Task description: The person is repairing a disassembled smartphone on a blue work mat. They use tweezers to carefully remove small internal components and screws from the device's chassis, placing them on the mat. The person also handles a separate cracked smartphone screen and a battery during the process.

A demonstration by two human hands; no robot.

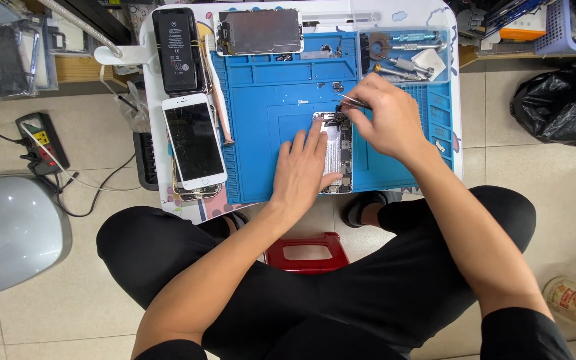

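An opened phone body lies on a blue repair mat on a small white table. My left hand rests flat on the phone body and holds it down. My right hand grips thin metal tweezers, whose tips point at the upper end of the phone body.
A white phone with a cracked screen lies on other phones left of the mat. A black battery and a screen panel lie at the back. Screwdrivers sit in a tray. A red stool, a power strip and a black bag are on the floor.
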